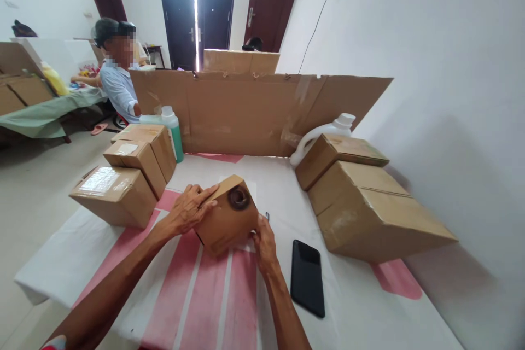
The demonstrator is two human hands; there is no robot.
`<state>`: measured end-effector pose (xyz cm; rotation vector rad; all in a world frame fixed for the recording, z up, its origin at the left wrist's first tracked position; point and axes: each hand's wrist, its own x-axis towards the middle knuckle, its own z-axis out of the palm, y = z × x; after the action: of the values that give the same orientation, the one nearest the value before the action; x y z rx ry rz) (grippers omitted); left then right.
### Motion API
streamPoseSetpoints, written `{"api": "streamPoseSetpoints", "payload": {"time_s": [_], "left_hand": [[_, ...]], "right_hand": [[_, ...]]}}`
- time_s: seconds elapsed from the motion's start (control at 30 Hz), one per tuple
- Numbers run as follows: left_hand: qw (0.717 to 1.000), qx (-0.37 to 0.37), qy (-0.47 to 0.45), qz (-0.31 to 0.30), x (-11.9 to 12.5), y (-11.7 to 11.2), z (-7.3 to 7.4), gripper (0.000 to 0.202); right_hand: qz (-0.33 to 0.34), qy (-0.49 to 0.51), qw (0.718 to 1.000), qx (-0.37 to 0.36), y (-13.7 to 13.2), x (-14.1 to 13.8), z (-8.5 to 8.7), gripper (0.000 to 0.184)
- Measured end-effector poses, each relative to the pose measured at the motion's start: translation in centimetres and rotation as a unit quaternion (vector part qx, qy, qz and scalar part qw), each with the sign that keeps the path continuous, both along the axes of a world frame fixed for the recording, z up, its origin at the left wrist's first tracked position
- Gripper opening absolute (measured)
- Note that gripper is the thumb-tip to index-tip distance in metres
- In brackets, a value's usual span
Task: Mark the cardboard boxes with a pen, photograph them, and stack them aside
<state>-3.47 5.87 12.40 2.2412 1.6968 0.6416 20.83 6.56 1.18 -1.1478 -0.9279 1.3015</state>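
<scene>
A small brown cardboard box is tilted between my two hands over the middle of the table. One face, with a dark round ring mark near its upper corner, is turned toward me. My left hand holds the upper left edge, its fingers stretched across the top. At the right edge, my right hand grips the box, with some fingertips hidden behind it. A small dark, thin object shows just beyond my right fingers; I cannot make out its kind. A black phone lies right of my right forearm.
Cardboard boxes line the left and right sides of the table. Behind them stand a green-liquid bottle and a white jug. A cardboard panel crosses the back. Another person sits beyond, at left.
</scene>
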Motion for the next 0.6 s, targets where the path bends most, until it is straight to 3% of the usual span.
{"api": "streamPoseSetpoints", "payload": {"time_s": [0.1, 0.27, 0.33, 0.43, 0.5, 0.6], "left_hand": [[0.982, -0.087, -0.160, 0.045, 0.8, -2.3, -2.6, 0.060], [0.893, -0.213, -0.394, 0.051, 2.6, -6.9, -7.1, 0.073], [0.858, -0.235, -0.453, 0.055, 2.7, -7.6, -7.9, 0.078], [0.844, -0.230, -0.477, 0.080, 2.5, -7.6, -8.5, 0.087], [0.839, -0.225, -0.489, 0.084, 2.3, -7.4, -9.0, 0.091], [0.812, -0.238, -0.529, 0.072, 2.1, -7.6, -9.8, 0.098]], "right_hand": [[-0.010, 0.004, 1.000, -0.013, -0.4, 0.1, 0.9, 0.055], [0.020, -0.004, 0.999, -0.040, -1.8, -0.1, 1.2, 0.075], [0.058, -0.007, 0.997, -0.043, -2.6, -0.3, 1.2, 0.073], [0.094, -0.062, 0.993, -0.039, -3.8, -0.6, 1.3, 0.069], [0.083, -0.158, 0.984, -0.018, -4.0, -0.2, 1.4, 0.059], [0.016, -0.292, 0.956, -0.004, -3.1, 1.5, 1.5, 0.052]]}}
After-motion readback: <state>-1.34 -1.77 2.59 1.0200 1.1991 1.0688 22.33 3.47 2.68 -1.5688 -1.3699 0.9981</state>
